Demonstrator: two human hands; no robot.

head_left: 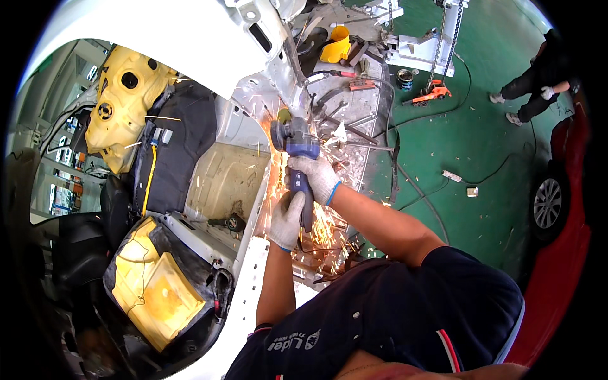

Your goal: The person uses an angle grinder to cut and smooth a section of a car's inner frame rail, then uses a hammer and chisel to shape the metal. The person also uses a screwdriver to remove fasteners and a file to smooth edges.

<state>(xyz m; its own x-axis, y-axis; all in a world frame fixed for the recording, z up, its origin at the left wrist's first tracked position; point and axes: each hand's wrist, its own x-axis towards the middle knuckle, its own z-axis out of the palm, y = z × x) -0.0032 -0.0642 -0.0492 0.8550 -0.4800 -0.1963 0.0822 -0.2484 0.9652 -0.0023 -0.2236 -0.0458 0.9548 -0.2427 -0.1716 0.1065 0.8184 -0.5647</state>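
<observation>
Both my hands, in white knit gloves, are closed around a blue and black angle grinder (pixel 304 150). My right hand (pixel 316 175) wraps the body just behind the grinder's head. Lower down, my left hand (pixel 288 220) grips the rear handle. The grinder's disc (pixel 284 116) meets the white car body frame (pixel 295 88) at the edge of the opening. Bright sparks (pixel 324 229) stream down past my hands toward the floor. Glare and sparks hide the exact spot of contact.
Inside the car lie yellow foam pads (pixel 166 288) and a black seat part (pixel 180 136). Tools and scrap metal litter the floor sheet beyond, near a yellow container (pixel 337 44). Cables cross the green floor (pixel 437 164). Another person (pixel 538 82) stands by a red car (pixel 557 266) at right.
</observation>
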